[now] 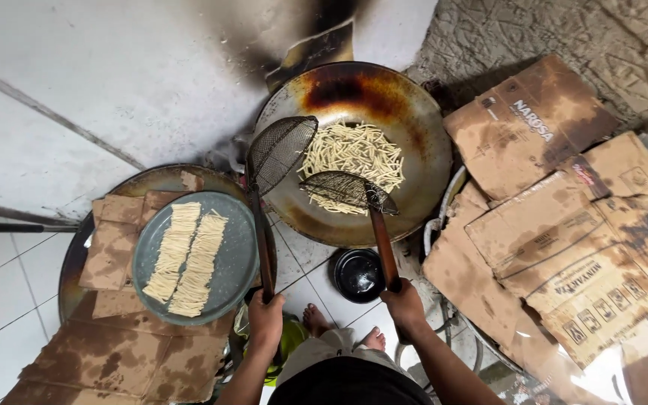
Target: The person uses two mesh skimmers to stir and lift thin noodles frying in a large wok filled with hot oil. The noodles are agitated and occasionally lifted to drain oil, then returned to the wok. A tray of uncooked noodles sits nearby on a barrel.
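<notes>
Both hands, left (265, 319) and right (404, 302), grip wire skimmers (348, 189) over pale dough sticks (352, 157) in the wok (414, 127).

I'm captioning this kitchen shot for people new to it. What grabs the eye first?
The big, scorched round metal wok at top centre, holding pale dough sticks. Over it, the left hand and right hand each hold a long-handled wire-mesh skimmer. Left of it, a grey round plate carries two rows of uncooked strips.
</notes>
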